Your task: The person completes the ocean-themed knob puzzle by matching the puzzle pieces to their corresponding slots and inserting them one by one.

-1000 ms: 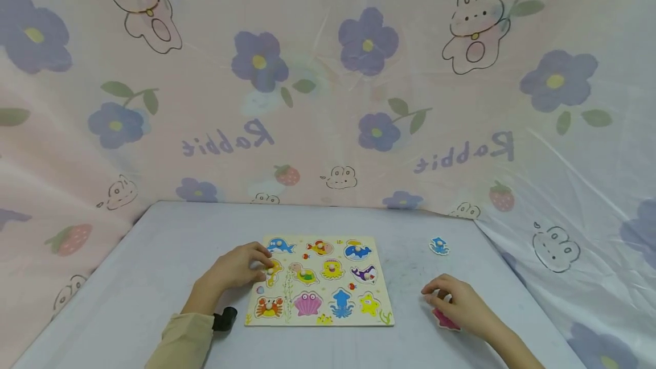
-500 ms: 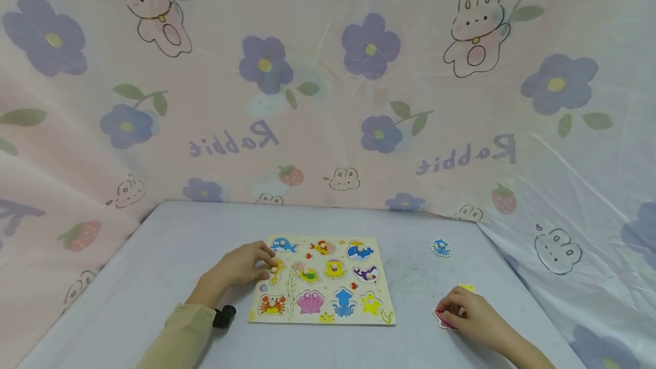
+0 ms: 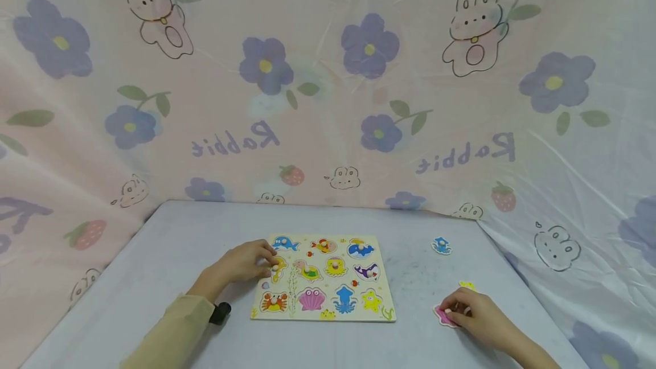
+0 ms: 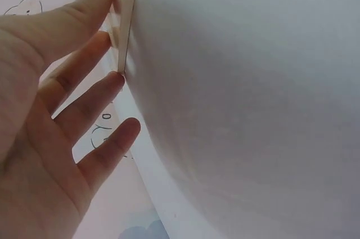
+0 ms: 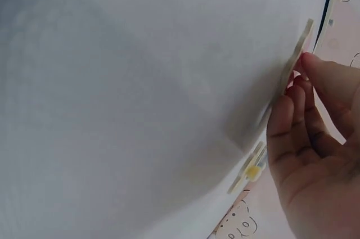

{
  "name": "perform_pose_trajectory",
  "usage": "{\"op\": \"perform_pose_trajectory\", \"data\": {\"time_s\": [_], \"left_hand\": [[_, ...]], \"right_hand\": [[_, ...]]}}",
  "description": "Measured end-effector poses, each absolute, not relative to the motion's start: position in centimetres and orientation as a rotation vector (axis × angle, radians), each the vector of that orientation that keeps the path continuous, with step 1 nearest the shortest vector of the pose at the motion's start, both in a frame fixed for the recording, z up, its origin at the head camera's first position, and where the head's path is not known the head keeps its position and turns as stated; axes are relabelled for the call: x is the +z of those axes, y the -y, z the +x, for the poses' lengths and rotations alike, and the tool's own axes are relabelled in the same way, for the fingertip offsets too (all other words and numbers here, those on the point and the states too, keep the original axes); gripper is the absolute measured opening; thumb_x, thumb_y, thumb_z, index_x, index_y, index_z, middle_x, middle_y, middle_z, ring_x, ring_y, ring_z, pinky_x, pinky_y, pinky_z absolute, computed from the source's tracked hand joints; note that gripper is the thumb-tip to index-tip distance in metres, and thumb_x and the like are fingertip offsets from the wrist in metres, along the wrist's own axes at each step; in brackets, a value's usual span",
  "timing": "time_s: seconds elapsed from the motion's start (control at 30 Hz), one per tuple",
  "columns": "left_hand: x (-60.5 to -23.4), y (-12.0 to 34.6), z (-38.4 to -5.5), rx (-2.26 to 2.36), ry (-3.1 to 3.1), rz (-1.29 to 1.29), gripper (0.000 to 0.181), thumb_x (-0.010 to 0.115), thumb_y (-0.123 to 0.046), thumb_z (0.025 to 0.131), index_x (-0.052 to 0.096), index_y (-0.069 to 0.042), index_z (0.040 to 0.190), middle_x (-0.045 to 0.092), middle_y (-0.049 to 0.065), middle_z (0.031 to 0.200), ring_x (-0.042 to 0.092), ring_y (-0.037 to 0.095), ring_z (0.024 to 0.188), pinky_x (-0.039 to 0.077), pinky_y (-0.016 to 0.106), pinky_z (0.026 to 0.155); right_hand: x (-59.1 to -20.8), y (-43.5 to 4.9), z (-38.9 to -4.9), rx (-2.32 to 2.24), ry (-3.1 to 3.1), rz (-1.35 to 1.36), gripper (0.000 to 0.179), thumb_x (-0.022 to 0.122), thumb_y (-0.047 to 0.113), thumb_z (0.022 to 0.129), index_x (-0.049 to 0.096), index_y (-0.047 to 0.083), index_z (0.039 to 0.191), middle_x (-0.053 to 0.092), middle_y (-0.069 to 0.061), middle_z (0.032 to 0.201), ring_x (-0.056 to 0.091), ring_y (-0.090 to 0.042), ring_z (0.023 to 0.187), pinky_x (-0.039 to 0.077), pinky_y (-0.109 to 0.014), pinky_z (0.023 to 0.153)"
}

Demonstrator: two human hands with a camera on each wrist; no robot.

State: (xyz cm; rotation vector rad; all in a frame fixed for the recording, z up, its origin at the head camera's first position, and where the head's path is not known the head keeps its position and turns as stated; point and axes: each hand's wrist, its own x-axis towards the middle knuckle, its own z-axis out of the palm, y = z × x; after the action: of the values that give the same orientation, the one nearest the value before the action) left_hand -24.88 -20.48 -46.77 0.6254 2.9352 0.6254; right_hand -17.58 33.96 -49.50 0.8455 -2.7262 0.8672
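Observation:
A wooden puzzle board with sea animals lies flat on the table. My left hand rests on its left edge. The thumb and fingertips touch near the yellow seahorse piece, with the fingers fairly straight and spread in the left wrist view. To the right of the board, my right hand pinches a pink shell puzzle piece with thumb and fingers. In the right wrist view this piece shows edge-on. Just behind that hand a yellow piece is partly hidden.
A blue squid piece lies farther back on the right. On the board, the shell, squid and starfish places show no knobs. A printed curtain hangs behind the white table.
My right hand has come down onto the pink shell piece and now pinches it, uncovering part of the yellow piece behind. The left hand stays at the board's edge. The head view shifts slightly.

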Motion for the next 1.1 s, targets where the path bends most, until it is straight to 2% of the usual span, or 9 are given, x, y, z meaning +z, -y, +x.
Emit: {"op": "perform_pose_trajectory", "data": {"time_s": [0.2,0.6,1.1], "left_hand": [[-47.0,20.5,-24.8,0.65,-2.934,0.6,0.021,0.084,-0.02,0.088,0.082,-0.022,0.109,0.067,-0.006,0.122,0.06,0.03,0.125,0.05,0.059,0.104],[-47.0,20.6,-24.8,0.624,-2.944,0.628,0.022,0.084,-0.021,0.089,0.082,-0.022,0.11,0.067,-0.005,0.125,0.061,0.031,0.124,0.05,0.059,0.103],[-47.3,20.6,-25.0,0.623,-2.947,0.616,0.02,0.084,-0.021,0.089,0.082,-0.023,0.109,0.066,-0.007,0.123,0.061,0.03,0.124,0.05,0.058,0.104]], "right_hand": [[-49.7,-34.1,-17.7,0.883,2.718,0.832,0.02,0.081,0.001,0.085,0.073,0.016,0.095,0.061,0.016,0.083,0.053,0.004,0.073,0.047,-0.022,0.057],[-49.1,-33.5,-17.8,0.881,2.751,0.85,0.016,0.078,0.001,0.089,0.073,0.014,0.097,0.062,0.015,0.085,0.052,0.004,0.073,0.047,-0.022,0.057],[-47.6,-28.4,-19.2,1.022,2.798,0.827,0.011,0.076,0.01,0.094,0.074,0.017,0.102,0.064,0.011,0.092,0.056,-0.001,0.078,0.051,-0.022,0.062]]}}
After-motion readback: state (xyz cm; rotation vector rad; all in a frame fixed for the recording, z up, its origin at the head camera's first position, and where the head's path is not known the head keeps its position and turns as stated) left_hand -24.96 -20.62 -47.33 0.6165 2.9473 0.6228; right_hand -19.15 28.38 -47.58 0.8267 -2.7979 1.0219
